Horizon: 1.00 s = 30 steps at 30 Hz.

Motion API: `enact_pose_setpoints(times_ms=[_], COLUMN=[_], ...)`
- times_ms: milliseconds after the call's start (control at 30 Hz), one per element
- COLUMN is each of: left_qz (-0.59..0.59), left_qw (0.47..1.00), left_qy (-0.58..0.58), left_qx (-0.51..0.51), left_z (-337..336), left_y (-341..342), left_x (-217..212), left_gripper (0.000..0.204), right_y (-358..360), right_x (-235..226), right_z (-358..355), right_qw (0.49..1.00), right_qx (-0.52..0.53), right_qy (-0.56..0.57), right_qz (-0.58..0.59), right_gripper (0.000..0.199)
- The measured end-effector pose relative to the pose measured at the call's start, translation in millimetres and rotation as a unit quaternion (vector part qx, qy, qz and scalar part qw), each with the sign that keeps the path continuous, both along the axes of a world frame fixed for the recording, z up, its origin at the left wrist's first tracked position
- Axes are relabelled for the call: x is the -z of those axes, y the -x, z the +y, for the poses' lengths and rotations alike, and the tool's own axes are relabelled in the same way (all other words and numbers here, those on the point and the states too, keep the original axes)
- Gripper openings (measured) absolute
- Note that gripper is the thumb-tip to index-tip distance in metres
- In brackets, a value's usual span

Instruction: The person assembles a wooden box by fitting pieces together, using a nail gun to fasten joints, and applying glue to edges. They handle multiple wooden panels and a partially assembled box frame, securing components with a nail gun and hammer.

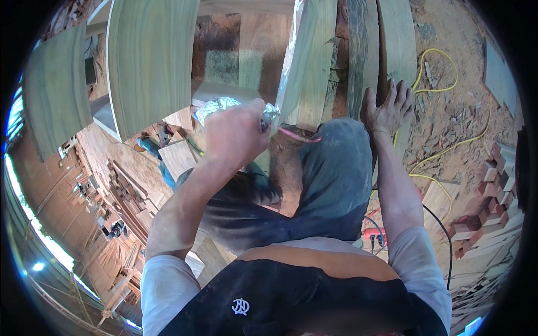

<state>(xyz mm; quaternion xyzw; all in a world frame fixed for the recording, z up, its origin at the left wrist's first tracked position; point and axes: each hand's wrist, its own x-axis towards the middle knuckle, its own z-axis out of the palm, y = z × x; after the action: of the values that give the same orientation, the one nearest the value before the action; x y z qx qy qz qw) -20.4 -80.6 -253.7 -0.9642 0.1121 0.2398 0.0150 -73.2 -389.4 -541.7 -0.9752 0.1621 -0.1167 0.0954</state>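
Note:
My left hand (pixel 235 131) is closed in a fist around a crumpled, shiny silver foil-like packet (pixel 219 106), which shows on both sides of the fist. A small dark part of something shows by the thumb. The fist is just in front of a wooden box frame (pixel 151 61) and beside an upright panel with a bright, shiny edge (pixel 292 53). My right hand (pixel 390 106) lies with fingers spread on a long pale board (pixel 397 42) at the right, holding nothing. Near my knee runs a pink strip or hose (pixel 298 135), partly hidden.
A yellow cord (pixel 457 143) loops over the dirt floor strewn with wood chips. Cut wood blocks (pixel 487 207) are stacked at the right. Wood scraps (pixel 126 187) lie at the left. A red tool (pixel 372 232) with a dark cable sits beside me.

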Motion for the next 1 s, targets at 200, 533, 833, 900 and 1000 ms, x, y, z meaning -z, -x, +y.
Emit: enact_pose_setpoints(times_ms=[200,533,833,900,1000], left_qz=[0.067,-0.011,-0.006,-0.002,0.002], left_qw=[0.997,0.979,0.998,0.996,0.996], left_qy=[-0.038,0.076,0.061,0.082,0.091], left_qx=[-0.030,-0.191,-0.035,-0.026,-0.003], left_z=[-1.7,11.6,15.3,15.0,12.8], left_y=[17.2,37.4,-4.2,-14.8,-25.9], left_x=[-15.3,17.8,12.7,13.4,13.8], left_gripper=[0.025,0.025,0.023,0.023,0.022], right_y=[-0.2,0.4,0.6,0.6,0.4], right_x=[-1.0,2.2,3.0,3.3,4.0], right_z=[0.2,-0.4,-0.5,-0.7,-1.2], right_qw=[1.000,1.000,1.000,1.000,1.000], right_qx=[-0.002,0.003,-0.002,0.000,0.001], right_qy=[-0.009,-0.005,-0.003,0.000,-0.001], right_qz=[-0.003,0.007,-0.002,-0.003,-0.005], right_gripper=[0.076,0.078,0.078,0.077,0.077])
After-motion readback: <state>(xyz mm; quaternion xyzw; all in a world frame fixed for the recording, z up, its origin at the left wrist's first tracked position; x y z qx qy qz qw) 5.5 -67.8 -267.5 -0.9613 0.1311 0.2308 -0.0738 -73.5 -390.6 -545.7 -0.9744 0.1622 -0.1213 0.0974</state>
